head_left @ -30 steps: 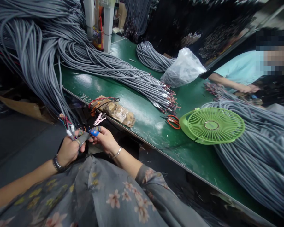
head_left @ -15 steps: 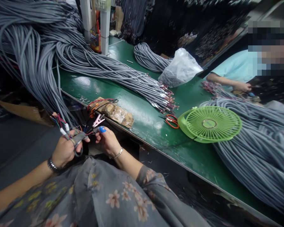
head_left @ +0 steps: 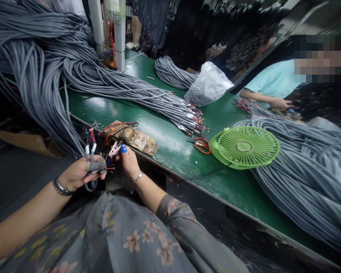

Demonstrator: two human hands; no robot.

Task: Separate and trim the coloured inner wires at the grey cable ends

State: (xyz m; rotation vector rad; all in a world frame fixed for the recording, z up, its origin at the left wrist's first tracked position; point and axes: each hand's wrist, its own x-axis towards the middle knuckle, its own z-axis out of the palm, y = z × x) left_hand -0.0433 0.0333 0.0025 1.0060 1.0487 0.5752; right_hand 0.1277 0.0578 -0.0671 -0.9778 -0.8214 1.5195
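Observation:
My left hand [head_left: 78,172] is closed around a thick grey cable [head_left: 96,166]. Thin coloured wires [head_left: 109,163] fan out from its end toward the right. Two white-banded cable ends [head_left: 90,149] with red, blue and green wires stick up above my left fingers. My right hand [head_left: 129,163], with a blue cover on the thumb, is curled closed beside a pink clip [head_left: 113,149] at the bench edge. Its fingertips meet the clip's right side; whether they grip the clip or something smaller is hidden.
A wooden block [head_left: 139,139] wrapped in tape lies by the edge of the green bench [head_left: 173,159]. Orange-handled scissors [head_left: 202,146] and a green fan [head_left: 244,147] stand farther right. Grey cable bundles [head_left: 136,91] and a plastic bag [head_left: 208,85] lie behind. Another person [head_left: 272,85] works across.
My right hand has left the coloured wires and moved up to the pink clip. My left hand has turned the cable, so the two white-banded ends now point upward. The view has shifted slightly.

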